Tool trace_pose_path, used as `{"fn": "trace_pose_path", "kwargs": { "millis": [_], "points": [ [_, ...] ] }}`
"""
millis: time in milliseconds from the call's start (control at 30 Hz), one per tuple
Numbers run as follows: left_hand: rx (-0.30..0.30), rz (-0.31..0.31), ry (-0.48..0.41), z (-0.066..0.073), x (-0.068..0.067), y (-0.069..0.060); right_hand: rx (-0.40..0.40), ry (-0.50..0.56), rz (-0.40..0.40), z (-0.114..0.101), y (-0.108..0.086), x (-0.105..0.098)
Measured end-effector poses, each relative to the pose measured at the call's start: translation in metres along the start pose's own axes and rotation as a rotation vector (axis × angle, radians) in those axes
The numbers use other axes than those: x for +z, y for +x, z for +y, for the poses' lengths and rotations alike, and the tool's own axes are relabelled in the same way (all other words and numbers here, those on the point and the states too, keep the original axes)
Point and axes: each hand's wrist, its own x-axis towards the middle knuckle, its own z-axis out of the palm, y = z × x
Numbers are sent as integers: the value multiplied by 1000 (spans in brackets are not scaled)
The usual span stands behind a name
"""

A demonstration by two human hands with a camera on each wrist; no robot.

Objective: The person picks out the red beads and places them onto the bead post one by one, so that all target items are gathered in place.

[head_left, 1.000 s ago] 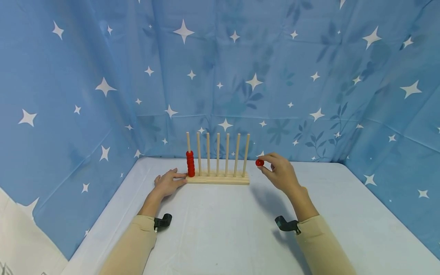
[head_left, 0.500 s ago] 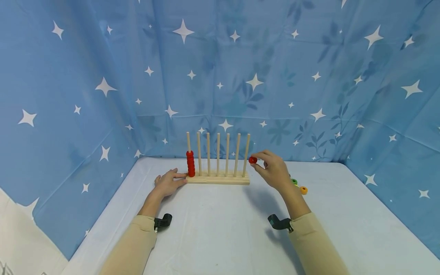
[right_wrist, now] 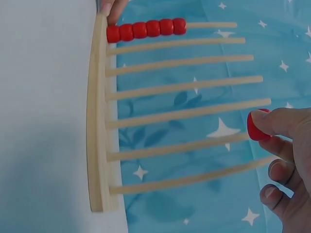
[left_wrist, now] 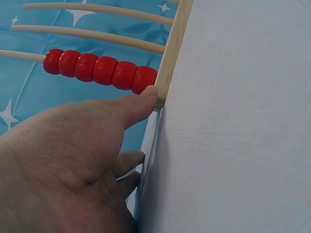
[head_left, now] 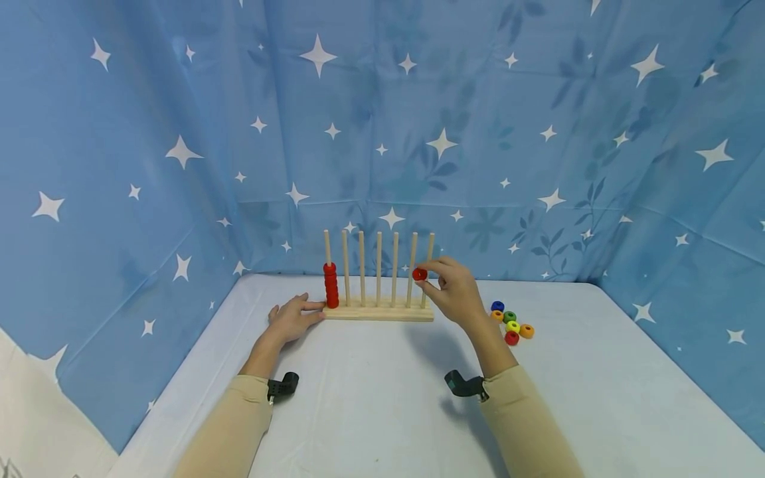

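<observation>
A wooden abacus frame [head_left: 378, 312] with several upright rods stands toward the back of the white table. Its leftmost rod carries a stack of red beads [head_left: 331, 285]; the other rods are bare. My left hand [head_left: 293, 320] holds the left end of the base between thumb and index finger, the thumb [left_wrist: 138, 104] beside the lowest bead. Between the thumb and fingertips of my right hand [head_left: 454, 289] is a loose red bead [right_wrist: 257, 125]. In the head view it appears in front of the right-hand rods, near their upper half, and is not on any rod.
Loose beads lie in a cluster right of the frame: a blue bead [head_left: 497, 306], a green bead [head_left: 509, 317], a yellow bead [head_left: 512, 326], a red bead [head_left: 511, 338] and orange ones [head_left: 526, 331]. A blue star-patterned curtain [head_left: 442, 179] hangs behind the table.
My right hand has moved left with the red bead, from right of the frame to its right-hand rods, uncovering the loose beads. My left hand and the frame have stayed still.
</observation>
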Motion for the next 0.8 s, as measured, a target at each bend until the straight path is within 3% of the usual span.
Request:
{"fn": "trace_pose_path", "kwargs": {
  "millis": [433, 800],
  "points": [
    [11, 2, -15, 1, -1, -3, -38, 40, -15, -31, 10, 36],
    [9, 6, -12, 1, -1, -2, -74, 77, -15, -51, 20, 54]
  ]
}}
